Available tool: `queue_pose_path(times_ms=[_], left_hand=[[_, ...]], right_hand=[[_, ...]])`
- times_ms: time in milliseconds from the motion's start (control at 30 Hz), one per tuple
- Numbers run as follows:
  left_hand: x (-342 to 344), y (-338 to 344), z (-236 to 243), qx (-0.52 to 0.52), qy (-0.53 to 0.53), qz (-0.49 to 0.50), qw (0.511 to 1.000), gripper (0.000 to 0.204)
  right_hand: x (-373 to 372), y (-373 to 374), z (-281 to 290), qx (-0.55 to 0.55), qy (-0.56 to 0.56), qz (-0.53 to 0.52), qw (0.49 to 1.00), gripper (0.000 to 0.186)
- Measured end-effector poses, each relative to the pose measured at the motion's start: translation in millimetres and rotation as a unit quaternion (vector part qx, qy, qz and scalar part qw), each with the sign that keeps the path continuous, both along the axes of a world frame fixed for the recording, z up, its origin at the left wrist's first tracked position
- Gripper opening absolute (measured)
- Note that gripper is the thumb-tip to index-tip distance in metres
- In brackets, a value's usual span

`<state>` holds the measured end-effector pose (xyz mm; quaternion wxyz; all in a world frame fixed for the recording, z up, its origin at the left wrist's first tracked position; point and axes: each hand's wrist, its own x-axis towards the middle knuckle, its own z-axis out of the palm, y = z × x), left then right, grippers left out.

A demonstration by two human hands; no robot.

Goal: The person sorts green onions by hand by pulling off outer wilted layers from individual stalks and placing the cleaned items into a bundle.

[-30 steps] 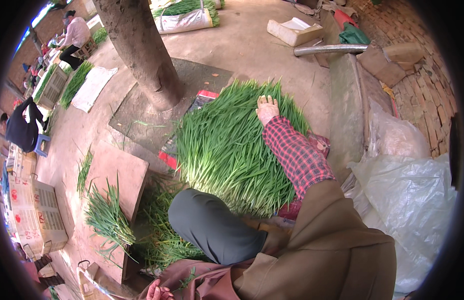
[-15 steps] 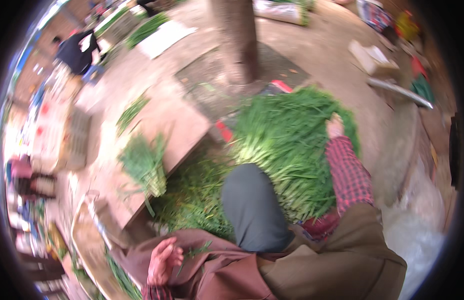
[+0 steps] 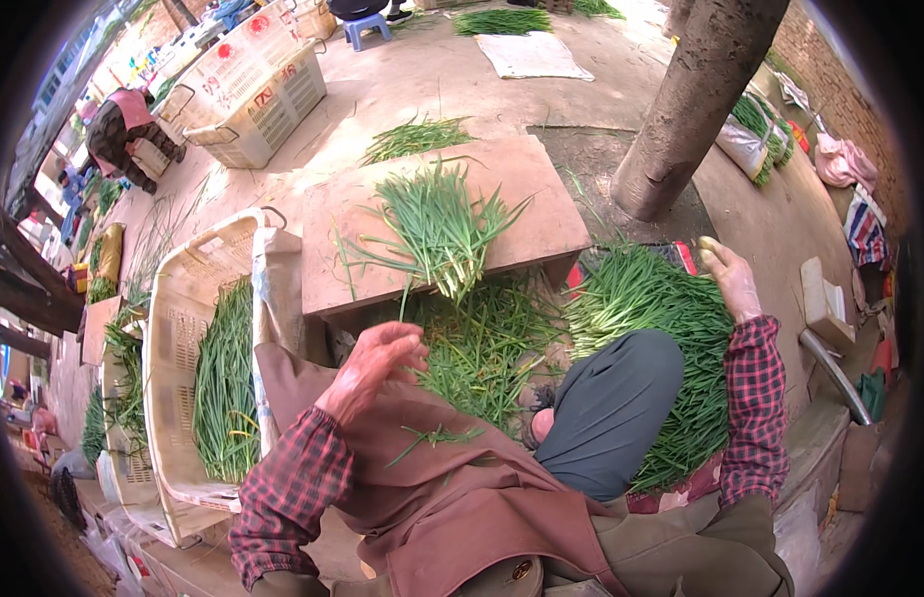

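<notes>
Since earlier, right hand (image 3: 729, 281) lifted off chive pile (image 3: 661, 328), fingers loose, empty; left hand (image 3: 374, 366) half-curled, empty, chive bunch (image 3: 437, 229) on tabletop (image 3: 522, 214) beyond fingertips; loose stalks may slide off the edge.

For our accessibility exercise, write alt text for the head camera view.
A seated person in a brown apron reaches the right hand onto a pile of green chives, the left hand open above the lap. Ahead, a chive bundle lies on a wooden board.
</notes>
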<state>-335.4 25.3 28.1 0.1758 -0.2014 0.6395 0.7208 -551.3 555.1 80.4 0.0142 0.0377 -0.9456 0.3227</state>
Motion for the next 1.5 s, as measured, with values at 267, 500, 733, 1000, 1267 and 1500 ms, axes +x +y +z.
queue_pose_path(times_ms=[267, 500, 733, 1000, 1267, 1500], left_hand=[[-91, -23, -105, 0.079, 0.029, 0.097, 0.992, 0.066], [-107, -36, -108, 0.090, 0.018, 0.126, 0.988, 0.094], [-113, -37, -99, 0.115, 0.015, 0.073, 0.991, 0.089], [-111, -26, -120, 0.402, -0.003, 0.231, 0.886, 0.052], [-96, -25, -129, 0.420, -0.036, 0.196, 0.886, 0.025], [-71, -13, -122, 0.448, -0.017, 0.210, 0.869, 0.039]], right_hand=[[15, -304, -65, -0.056, -0.275, 0.162, 0.946, 0.061], [8, -373, -134, -0.240, -0.333, 0.018, 0.912, 0.068], [51, -417, -146, 0.062, -0.023, 0.088, 0.994, 0.037], [113, -459, -140, 0.381, 0.253, 0.246, 0.854, 0.018], [113, -394, -104, 0.008, 0.074, 0.369, 0.926, 0.042], [125, -369, -122, -0.013, 0.179, 0.367, 0.913, 0.044]])
